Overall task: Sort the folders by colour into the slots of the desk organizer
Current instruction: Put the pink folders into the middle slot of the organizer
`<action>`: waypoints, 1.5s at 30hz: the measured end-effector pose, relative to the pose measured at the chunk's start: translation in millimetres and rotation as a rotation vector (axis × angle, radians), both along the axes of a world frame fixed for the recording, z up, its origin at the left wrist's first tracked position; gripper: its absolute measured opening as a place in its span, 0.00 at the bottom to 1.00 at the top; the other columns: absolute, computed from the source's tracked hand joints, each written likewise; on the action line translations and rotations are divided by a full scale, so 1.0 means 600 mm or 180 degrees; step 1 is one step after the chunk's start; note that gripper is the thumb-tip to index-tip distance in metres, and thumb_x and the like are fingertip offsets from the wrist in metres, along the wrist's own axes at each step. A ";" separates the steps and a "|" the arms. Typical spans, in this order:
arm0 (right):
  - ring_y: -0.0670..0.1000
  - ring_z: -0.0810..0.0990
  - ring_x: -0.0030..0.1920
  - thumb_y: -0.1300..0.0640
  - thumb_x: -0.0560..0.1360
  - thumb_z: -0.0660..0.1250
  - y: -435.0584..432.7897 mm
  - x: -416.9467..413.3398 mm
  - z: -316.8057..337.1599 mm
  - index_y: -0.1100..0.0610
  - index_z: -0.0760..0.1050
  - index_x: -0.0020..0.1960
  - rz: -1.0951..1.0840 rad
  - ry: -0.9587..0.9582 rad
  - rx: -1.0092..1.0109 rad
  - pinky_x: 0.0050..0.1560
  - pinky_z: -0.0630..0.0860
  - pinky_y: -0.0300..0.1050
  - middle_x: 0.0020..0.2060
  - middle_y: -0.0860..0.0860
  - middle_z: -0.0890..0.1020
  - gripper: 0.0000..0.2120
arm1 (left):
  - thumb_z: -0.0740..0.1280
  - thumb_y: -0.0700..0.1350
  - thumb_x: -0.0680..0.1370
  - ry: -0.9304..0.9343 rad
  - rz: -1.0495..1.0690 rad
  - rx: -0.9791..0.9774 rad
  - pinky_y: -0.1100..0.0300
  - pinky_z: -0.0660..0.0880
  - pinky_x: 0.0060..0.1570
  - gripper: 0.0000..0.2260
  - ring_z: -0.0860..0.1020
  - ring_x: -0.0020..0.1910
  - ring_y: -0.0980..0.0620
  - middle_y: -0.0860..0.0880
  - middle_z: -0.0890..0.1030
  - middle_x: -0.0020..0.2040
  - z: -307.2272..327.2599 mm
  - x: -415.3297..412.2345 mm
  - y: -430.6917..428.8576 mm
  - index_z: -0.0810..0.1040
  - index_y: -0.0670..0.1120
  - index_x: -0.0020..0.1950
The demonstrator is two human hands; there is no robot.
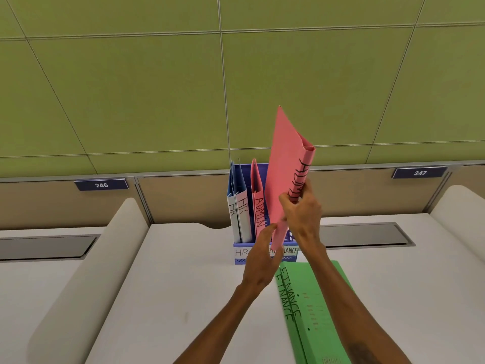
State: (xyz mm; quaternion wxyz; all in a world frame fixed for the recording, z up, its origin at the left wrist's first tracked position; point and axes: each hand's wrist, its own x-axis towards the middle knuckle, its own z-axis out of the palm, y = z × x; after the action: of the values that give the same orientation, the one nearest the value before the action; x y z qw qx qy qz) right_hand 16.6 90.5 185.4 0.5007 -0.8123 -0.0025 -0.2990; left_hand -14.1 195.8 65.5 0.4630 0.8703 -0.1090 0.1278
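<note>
Keep the right hand (pixel 299 214) clamped on the spine of the pink ADMIN folder (pixel 287 174), tilted at frame centre, steady its lower edge with the loosely open left hand (pixel 262 254), then lower straight into the desk organizer (pixel 265 254) beside the standing pink folder (pixel 257 203), clear of the blue folders (pixel 240 206).

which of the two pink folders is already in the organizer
The smaller-looking pink folder standing upright in the organizer, beside the blue folders. The other pink folder is tilted above it in the right hand.
</note>
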 end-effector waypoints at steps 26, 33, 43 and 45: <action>0.53 0.83 0.52 0.53 0.79 0.67 0.032 0.142 -0.165 0.57 0.70 0.68 0.0146 0.0593 -0.0067 0.55 0.82 0.55 0.54 0.52 0.82 0.20 | 0.68 0.42 0.78 0.0861 -0.0016 0.0093 0.52 0.78 0.62 0.27 0.73 0.65 0.59 0.52 0.72 0.71 -0.080 0.085 0.037 0.64 0.54 0.75; 0.51 0.80 0.57 0.52 0.79 0.67 0.031 0.148 -0.199 0.57 0.67 0.71 0.0214 0.0890 -0.0171 0.56 0.78 0.45 0.59 0.54 0.80 0.23 | 0.69 0.41 0.78 0.0908 -0.0033 0.0096 0.51 0.78 0.62 0.29 0.73 0.68 0.55 0.52 0.72 0.71 -0.091 0.095 0.033 0.63 0.54 0.76; 0.51 0.80 0.57 0.54 0.79 0.67 0.033 0.143 -0.222 0.56 0.66 0.72 0.0452 0.1198 -0.0255 0.58 0.79 0.50 0.60 0.52 0.80 0.24 | 0.67 0.43 0.79 0.0992 -0.0041 0.0209 0.55 0.71 0.69 0.29 0.67 0.73 0.56 0.53 0.67 0.75 -0.112 0.083 0.038 0.60 0.52 0.78; 0.54 0.82 0.57 0.54 0.79 0.66 0.033 0.138 -0.224 0.55 0.66 0.72 0.0499 0.1192 -0.0321 0.57 0.79 0.51 0.60 0.53 0.81 0.23 | 0.67 0.44 0.79 0.1031 -0.0034 0.0238 0.57 0.69 0.69 0.29 0.67 0.73 0.55 0.53 0.67 0.75 -0.115 0.078 0.040 0.59 0.51 0.79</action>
State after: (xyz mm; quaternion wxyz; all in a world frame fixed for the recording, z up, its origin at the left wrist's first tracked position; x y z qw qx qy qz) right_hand 99.2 110.1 51.0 0.4728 -0.8751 0.0125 -0.1024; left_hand 32.9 219.9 -3.2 0.4424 0.8956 -0.0422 -0.0207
